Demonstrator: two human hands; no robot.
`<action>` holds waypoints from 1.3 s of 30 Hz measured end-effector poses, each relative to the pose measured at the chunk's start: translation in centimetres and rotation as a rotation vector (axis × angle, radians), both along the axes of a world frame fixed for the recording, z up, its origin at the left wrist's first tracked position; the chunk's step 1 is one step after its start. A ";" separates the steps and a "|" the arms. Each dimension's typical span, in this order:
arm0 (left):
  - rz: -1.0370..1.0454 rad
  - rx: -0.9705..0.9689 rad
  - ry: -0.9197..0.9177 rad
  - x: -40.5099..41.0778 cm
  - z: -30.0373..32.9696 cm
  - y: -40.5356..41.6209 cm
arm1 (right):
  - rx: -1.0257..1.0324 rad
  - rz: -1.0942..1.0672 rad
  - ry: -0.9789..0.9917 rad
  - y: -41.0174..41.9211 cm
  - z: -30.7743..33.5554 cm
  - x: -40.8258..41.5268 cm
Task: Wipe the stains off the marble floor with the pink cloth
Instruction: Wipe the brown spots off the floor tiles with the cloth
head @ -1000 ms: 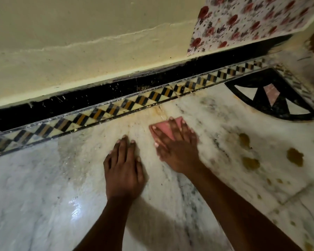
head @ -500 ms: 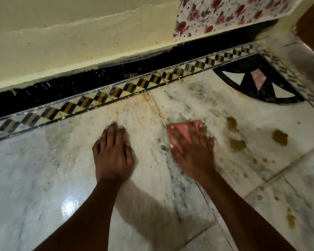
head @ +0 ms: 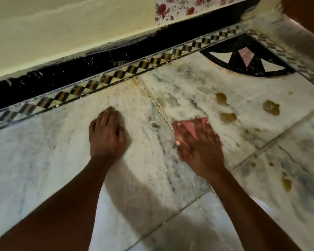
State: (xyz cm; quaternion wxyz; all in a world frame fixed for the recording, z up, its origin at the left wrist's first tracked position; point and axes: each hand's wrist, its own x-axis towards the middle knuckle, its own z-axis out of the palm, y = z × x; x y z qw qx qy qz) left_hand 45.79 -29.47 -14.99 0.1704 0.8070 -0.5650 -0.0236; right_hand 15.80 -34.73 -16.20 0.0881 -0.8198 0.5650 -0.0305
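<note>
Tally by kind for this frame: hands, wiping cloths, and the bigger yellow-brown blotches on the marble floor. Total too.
Hands: 2, the left hand resting on the white marble floor, the right hand pressing the cloth
Cloths: 1, a flat pink wiping cloth
Stains: 4 bigger yellow-brown blotches, small specks left out
Total: 7

Two bare hands in shot, with bare forearms behind them. The left hand (head: 107, 134), the one closer to the checkered border strip (head: 105, 80), shows slim fingers and a bare wrist, its outline a touch blurred. The left forearm (head: 62, 205) runs bare away from the strip, right to the picture's edge. The right hand (head: 199, 147), farther from the strip, is smeared by blur, small rounded nails just showing at the fingertips. The right forearm (head: 243, 205) is bare as well.
</note>
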 end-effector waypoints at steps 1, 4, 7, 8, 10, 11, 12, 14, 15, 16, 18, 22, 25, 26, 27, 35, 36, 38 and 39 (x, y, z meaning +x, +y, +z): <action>-0.024 -0.017 0.006 -0.1 0.0 0.1 | -0.025 -0.067 0.007 -0.5 -0.2 -0.1; -0.132 -0.031 -0.028 -0.4 0.4 1.0 | -0.002 -0.180 -0.018 -1.1 -0.2 1.9; -0.282 -0.030 -0.022 -3.0 0.8 1.8 | -0.045 -0.011 -0.006 1.5 -0.1 0.5; -0.311 -0.026 0.004 -4.6 0.7 1.8 | -0.042 0.032 0.002 3.2 0.0 -0.8; -0.333 -0.019 0.068 -8.3 0.5 1.1 | -0.030 -0.001 -0.006 6.4 0.0 -3.6; -0.331 -0.016 0.074 -10.0 0.2 0.6 | -0.037 -0.075 -0.016 7.1 0.0 -4.7; -0.317 -0.016 0.062 -10.8 -0.1 0.3 | -0.041 -0.150 -0.010 7.1 0.0 -4.9; -0.289 -0.012 0.034 -11.2 -0.7 -0.3 | -0.065 -0.332 0.006 4.8 -0.7 -4.0; -0.273 -0.006 0.031 -11.0 -1.1 -0.4 | -0.085 -0.419 -0.022 3.2 -0.9 -3.0; -0.270 0.002 0.030 -10.9 -1.2 -0.5 | -0.089 -0.466 -0.054 1.7 -0.9 -2.1; -0.249 0.018 0.027 -10.5 -1.3 -0.3 | -0.050 -0.384 -0.075 0.3 -0.6 -0.4; -0.271 0.036 0.027 -10.8 -0.4 -0.4 | -0.036 -0.110 -0.047 4.7 0.3 -2.3; -0.253 0.041 0.046 -11.0 0.0 -0.3 | -0.129 -0.156 -0.087 7.8 0.0 -5.2; -0.255 0.042 0.046 -11.0 -0.1 -0.3 | -0.125 -0.210 -0.085 7.3 -0.2 -5.8; -0.254 0.045 0.045 -11.0 -0.1 -0.4 | -0.120 -0.275 -0.085 6.2 -0.3 -6.1; -0.231 0.061 0.028 -11.1 0.4 -0.3 | -0.066 -0.086 -0.291 5.9 0.7 -3.8; -0.228 0.066 0.032 -11.1 0.4 -0.3 | -0.012 -0.008 -0.423 6.7 1.2 -3.9; -0.224 0.069 0.037 -11.2 0.5 -0.3 | 0.227 -0.046 -0.906 7.7 3.5 -3.9; -0.217 0.071 0.032 -11.2 0.4 -0.3 | 0.296 -0.150 -1.110 7.8 4.6 -3.6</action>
